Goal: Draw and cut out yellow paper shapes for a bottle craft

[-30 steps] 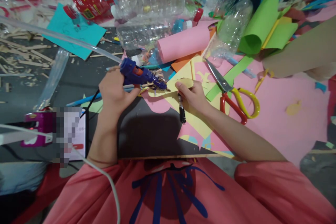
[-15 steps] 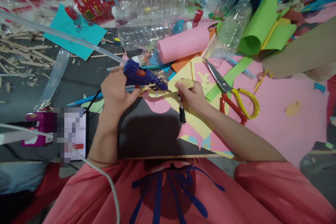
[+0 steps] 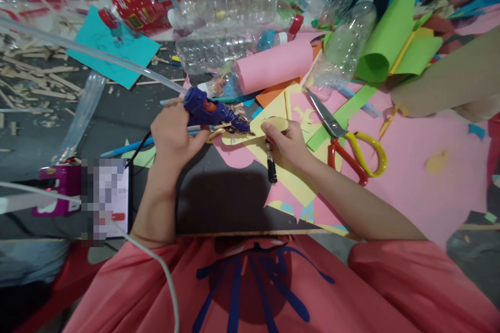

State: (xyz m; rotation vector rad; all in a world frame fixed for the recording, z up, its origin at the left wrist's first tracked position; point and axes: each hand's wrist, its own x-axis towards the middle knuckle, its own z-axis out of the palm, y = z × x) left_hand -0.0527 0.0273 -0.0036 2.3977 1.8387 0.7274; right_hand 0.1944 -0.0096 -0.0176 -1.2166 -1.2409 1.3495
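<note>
My left hand [image 3: 174,127] is wrapped round a blue glue gun [image 3: 205,109] that has a long clear glue stick in its back. The gun's crusted nozzle points right and meets the edge of a small yellow paper piece [image 3: 273,125]. That piece is pinched between the thumb and fingers of my right hand [image 3: 287,140]. Just below my right hand lies a black pen [image 3: 271,164]. Scissors [image 3: 334,130] with red and yellow handles rest to the right, on yellow, green and pink paper.
Clear plastic bottles [image 3: 219,52] and a pink paper roll [image 3: 277,65] lie beyond my hands. Wood sticks [image 3: 50,75] are scattered at the left, above a phone [image 3: 117,192] and a purple adapter [image 3: 62,190]. Another person's arm [image 3: 449,73] reaches in from the right.
</note>
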